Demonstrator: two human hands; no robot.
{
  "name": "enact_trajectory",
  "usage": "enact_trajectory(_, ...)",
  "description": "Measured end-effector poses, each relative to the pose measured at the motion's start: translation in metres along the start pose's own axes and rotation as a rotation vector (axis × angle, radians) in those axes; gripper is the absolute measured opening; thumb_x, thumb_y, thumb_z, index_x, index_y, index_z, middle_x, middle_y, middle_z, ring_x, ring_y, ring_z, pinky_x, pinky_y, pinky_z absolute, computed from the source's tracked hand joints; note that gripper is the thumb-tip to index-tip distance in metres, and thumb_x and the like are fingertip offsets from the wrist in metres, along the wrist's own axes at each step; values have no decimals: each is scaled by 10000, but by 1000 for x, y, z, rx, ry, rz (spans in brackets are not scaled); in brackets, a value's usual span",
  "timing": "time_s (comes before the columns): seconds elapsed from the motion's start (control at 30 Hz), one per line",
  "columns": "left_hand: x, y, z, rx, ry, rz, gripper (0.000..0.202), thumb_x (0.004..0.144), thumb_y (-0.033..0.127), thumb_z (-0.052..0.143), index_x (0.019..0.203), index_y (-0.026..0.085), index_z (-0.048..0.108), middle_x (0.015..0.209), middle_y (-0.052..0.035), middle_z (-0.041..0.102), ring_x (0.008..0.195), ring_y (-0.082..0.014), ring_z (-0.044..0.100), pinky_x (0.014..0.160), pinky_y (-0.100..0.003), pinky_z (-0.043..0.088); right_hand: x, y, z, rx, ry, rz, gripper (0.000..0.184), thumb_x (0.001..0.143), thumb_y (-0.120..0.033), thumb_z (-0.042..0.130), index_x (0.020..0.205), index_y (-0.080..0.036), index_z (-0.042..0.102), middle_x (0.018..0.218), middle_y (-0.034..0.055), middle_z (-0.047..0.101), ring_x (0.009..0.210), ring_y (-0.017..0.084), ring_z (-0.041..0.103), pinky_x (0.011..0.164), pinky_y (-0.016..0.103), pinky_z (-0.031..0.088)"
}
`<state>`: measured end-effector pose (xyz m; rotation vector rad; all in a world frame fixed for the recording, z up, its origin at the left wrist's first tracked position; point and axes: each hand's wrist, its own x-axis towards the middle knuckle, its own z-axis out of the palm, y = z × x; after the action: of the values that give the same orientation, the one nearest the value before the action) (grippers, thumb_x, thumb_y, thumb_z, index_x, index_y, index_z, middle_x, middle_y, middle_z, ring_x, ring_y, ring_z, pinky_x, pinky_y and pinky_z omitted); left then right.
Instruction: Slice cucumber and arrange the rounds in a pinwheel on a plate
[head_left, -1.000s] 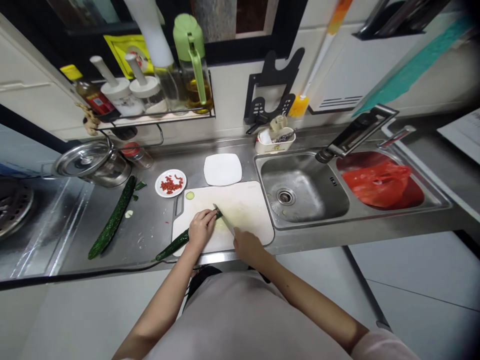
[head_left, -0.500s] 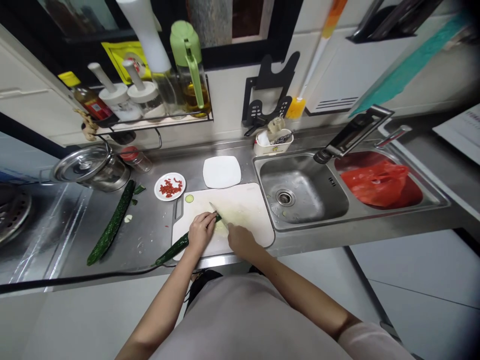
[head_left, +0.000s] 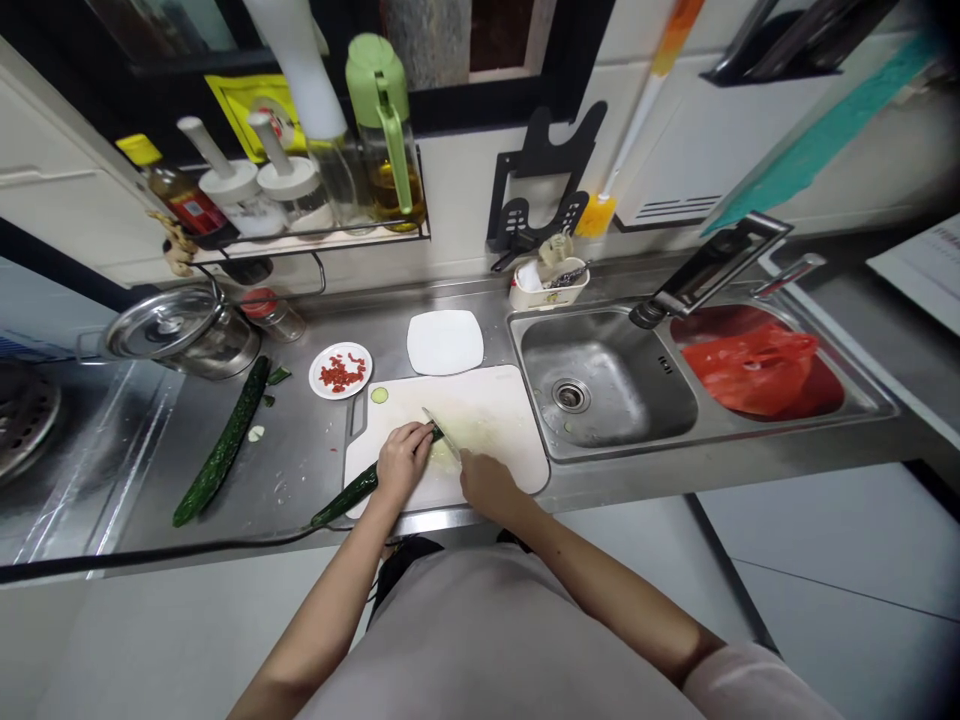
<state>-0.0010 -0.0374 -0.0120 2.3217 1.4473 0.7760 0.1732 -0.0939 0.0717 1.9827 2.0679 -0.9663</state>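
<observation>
- At the near edge of the cutting board (head_left: 510,400), the right hand (head_left: 487,485) had its fingers wrapped tightly round the knife (head_left: 442,432), the handle hidden in the fist; that grip seemed meant to steer the blade, which slanted away over the board's middle.
- Just left of the blade, over the board, the left hand (head_left: 401,460) had its fingers bent and closed down on the cucumber (head_left: 349,497), probably so that it would not roll.
- The cucumber lay aslant, its cut end beside the blade and its other end past the board's near left corner, perhaps because that angle suited both forearms.
- In the board's far left corner lay one slice (head_left: 380,396), apart from the blade.
- Well left of the board, a second cucumber (head_left: 223,445) rested on the bench (head_left: 300,440), apparently out of the knife's way.
- Right of the board, close beside it, was the sink (head_left: 686,435).
- Beyond the board's far left corner stood a round plate (head_left: 315,375) of red pieces (head_left: 343,374), likely kept separate from the green.
- Just beyond the board's far edge sat a square plate (head_left: 445,342), within easy reach.
</observation>
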Motion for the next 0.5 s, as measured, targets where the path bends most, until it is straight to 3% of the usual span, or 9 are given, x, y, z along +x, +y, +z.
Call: enact_trajectory(0.5, 2, 4, -3, 10, -3, -8, 260, 938, 302, 493, 1086, 240, 698, 1046, -54, 690, 962, -187, 617, 863, -324, 501, 33, -3, 11, 25, 62, -28, 370, 878, -82, 348, 1172, -96, 572, 973, 173, 685, 972, 243, 652, 808, 310, 475)
